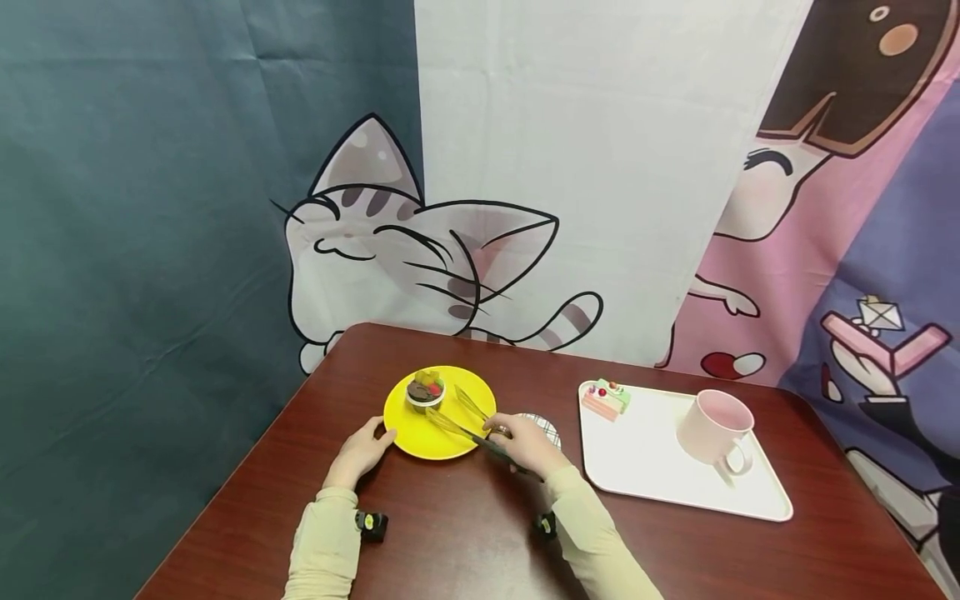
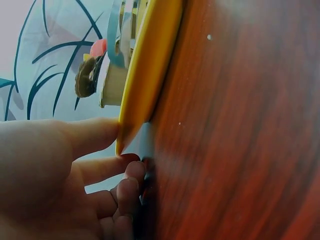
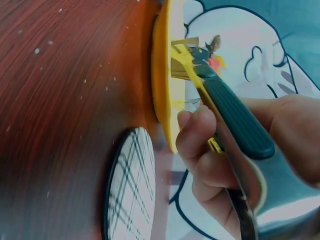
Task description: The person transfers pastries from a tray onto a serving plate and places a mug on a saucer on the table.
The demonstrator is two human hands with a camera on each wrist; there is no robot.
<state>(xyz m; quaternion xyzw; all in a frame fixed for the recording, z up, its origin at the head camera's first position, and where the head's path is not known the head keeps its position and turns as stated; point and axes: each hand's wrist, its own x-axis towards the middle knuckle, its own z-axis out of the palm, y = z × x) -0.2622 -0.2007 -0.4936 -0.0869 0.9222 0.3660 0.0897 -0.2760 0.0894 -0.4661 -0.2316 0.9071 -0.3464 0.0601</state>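
Note:
My left hand [image 1: 362, 454] is at the near-left rim of a yellow plate [image 1: 427, 442], pinching it between thumb and finger; in the left wrist view the plate [image 2: 145, 75] is seen edge-on. On the plate's left part stands a toy cupcake [image 1: 425, 392], with a dark top, a red piece and a white cup. My right hand [image 1: 528, 442] grips tongs with dark green grips [image 3: 240, 115] and a metal body. Their two arms are spread over the plate, the near tip beside the cupcake; whether they touch is unclear.
A round checked coaster [image 1: 551, 427] lies right of the plate, partly behind the right hand. Farther right, a white tray [image 1: 637, 475] carries a pink mug [image 1: 712, 429] and a toy cake slice [image 1: 603, 402]. A printed cloth [image 1: 555, 125] hangs behind the brown table [image 1: 442, 533].

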